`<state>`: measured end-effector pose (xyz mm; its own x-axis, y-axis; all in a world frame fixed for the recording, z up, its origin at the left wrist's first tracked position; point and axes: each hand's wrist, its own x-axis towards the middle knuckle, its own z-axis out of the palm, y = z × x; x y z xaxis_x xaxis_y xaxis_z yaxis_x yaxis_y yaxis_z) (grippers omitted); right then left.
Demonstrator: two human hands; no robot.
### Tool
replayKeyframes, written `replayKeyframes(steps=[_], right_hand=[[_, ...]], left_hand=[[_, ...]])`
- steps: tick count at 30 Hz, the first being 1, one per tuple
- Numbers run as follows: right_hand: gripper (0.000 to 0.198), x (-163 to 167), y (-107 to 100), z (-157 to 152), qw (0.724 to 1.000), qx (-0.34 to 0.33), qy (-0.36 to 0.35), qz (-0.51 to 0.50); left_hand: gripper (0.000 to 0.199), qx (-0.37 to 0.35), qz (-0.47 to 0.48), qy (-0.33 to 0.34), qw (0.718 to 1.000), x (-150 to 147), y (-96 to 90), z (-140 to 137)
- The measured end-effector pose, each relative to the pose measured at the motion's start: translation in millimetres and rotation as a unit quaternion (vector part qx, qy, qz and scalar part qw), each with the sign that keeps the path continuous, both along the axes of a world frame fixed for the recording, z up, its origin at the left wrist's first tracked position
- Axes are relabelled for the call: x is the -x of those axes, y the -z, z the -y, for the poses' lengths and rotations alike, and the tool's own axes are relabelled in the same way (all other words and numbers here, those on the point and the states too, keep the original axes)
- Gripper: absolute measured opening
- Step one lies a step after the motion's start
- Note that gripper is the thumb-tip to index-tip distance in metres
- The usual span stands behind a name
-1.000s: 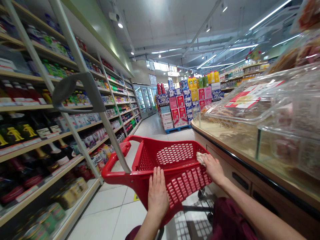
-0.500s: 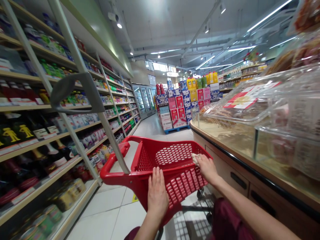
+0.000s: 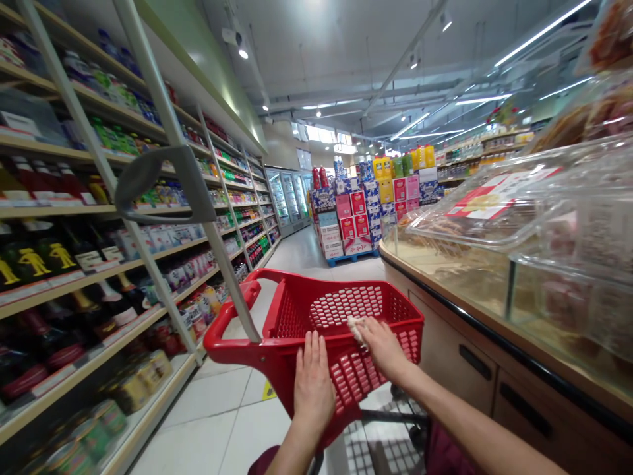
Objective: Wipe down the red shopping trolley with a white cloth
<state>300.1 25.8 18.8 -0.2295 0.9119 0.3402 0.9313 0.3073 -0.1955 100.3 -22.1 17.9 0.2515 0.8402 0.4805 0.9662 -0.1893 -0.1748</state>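
A red plastic shopping cart (image 3: 277, 356) stands side-on in front of me, with a grey upright pole and a grey loop handle (image 3: 198, 188) rising at its left end. My left hand (image 3: 314, 382) lies flat against the cart's near side wall, fingers stretched out up to the rim. My right hand (image 3: 380, 343) is closed on a crumpled whitish cloth (image 3: 357, 328) and presses it on the near top rim, to the right of my left hand. The basket's visible inside holds nothing. My right palm is hidden.
Shelves of bottles and cans (image 3: 119, 290) line the left side. On the right runs a counter (image 3: 459, 290) with clear plastic food packs (image 3: 484, 204). Stacked drink cartons (image 3: 353, 224) stand on a blue pallet farther ahead, and glass-door fridges (image 3: 287, 194) are at the back.
My right hand has slid the cloth leftward along the near rim, from the right corner toward my left hand. My left hand stays flat on the cart's side.
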Motion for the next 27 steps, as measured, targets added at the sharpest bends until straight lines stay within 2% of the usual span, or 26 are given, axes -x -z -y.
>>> replayKeyframes(steps=[2,3,6,7,8,11,13,15,18,20,22,24,27], right_hand=[[0.047,9,-4,0,0.999,-0.012,-0.043,-0.005],[0.047,6,-5,-1,1.0,-0.007,-0.021,-0.006],[0.045,-11,-8,-8,0.992,0.026,0.122,-0.003],[0.044,-11,-8,-9,0.99,0.027,0.136,0.0],[0.043,-7,-8,-8,0.993,0.021,0.119,0.004],[0.042,21,-6,-1,1.0,-0.021,-0.02,0.006],[0.045,31,-4,3,0.998,-0.032,-0.055,0.006],[0.046,22,-2,4,1.0,-0.01,-0.016,0.015],[0.047,-10,0,0,0.995,0.029,0.086,0.03],[0.046,-15,0,0,0.992,0.036,0.118,0.029],[0.046,2,-2,4,0.996,0.028,0.087,0.011],[0.048,33,-8,11,1.0,0.011,0.01,-0.018],[0.05,77,-30,19,0.995,-0.017,-0.086,-0.056]], left_hand=[[0.067,-0.001,-0.005,0.008,1.0,2,-0.6,1],[0.067,0.0,-0.007,0.011,1.0,3,-0.9,1],[0.067,0.008,-0.006,0.009,1.0,3,-1.4,2],[0.067,0.01,-0.002,0.007,1.0,3,-1.4,2],[0.067,0.012,0.002,0.005,1.0,3,-1.3,2],[0.067,0.017,0.009,0.008,1.0,3,-0.6,2],[0.067,0.015,0.005,0.015,1.0,5,-0.1,2],[0.067,0.01,0.0,0.021,1.0,7,0.4,2],[0.068,0.012,0.01,0.025,1.0,7,1.1,3],[0.068,0.02,0.027,0.028,0.999,4,1.8,3],[0.068,0.025,0.042,0.03,0.998,0,1.7,4],[0.067,0.026,0.047,0.038,0.998,2,-1.2,6],[0.067,0.007,0.027,0.11,0.994,22,-15.8,12]])
